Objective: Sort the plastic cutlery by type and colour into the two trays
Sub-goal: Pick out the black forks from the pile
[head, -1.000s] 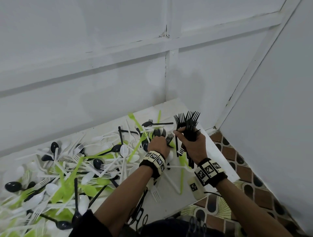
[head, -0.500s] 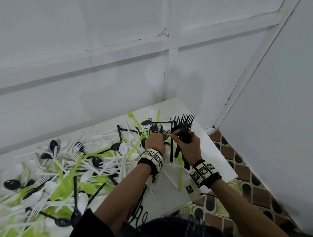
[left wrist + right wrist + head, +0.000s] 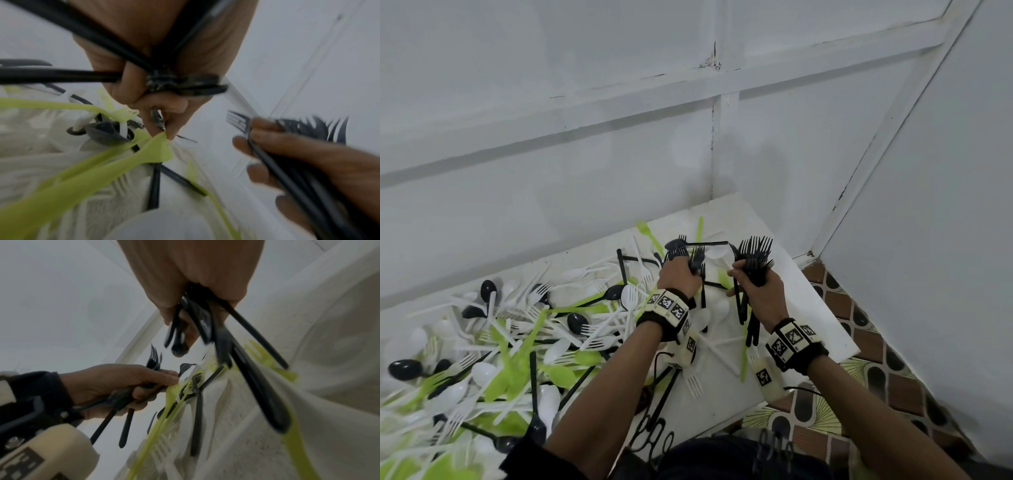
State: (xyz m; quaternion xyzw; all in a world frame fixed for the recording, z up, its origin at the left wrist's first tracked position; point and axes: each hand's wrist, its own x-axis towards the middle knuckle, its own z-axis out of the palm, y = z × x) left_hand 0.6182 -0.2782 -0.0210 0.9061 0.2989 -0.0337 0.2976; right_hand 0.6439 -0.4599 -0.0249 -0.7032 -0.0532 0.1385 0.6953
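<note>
At the far right end of the white worktop (image 3: 822, 329), close to the corner of the walls, we see two hands side by side. The right hand (image 3: 765, 294) is wrapped tight around a big bunch of black forks (image 3: 753, 255). The prongs stick up and fan out above the hand, and the handles hang down below it (they look like a little black broom). The left hand (image 3: 679, 275) grips a smaller bunch of black forks (image 3: 697, 257), and its fingertips (image 3: 164, 129) reach down into the pile, right by a green fork (image 3: 152, 151). In the left wrist view its fingers curl around the black handles, which cross under the palm. We cannot tell if the fingertips are pinching one more fork.

The two hands are near each other but not touching. Each wrist wears a black band with black and white square tags (image 3: 667, 305).

To the left, a big mixed pile of cutlery (image 3: 510, 335) covers the worktop. We see white forks and spoons, green forks and spoons, and black spoons, all lying across each other. A black spoon (image 3: 678, 245) lies just past the left hand.

Beyond the right edge of the worktop is a floor with brown and black tiles (image 3: 859, 342).
</note>
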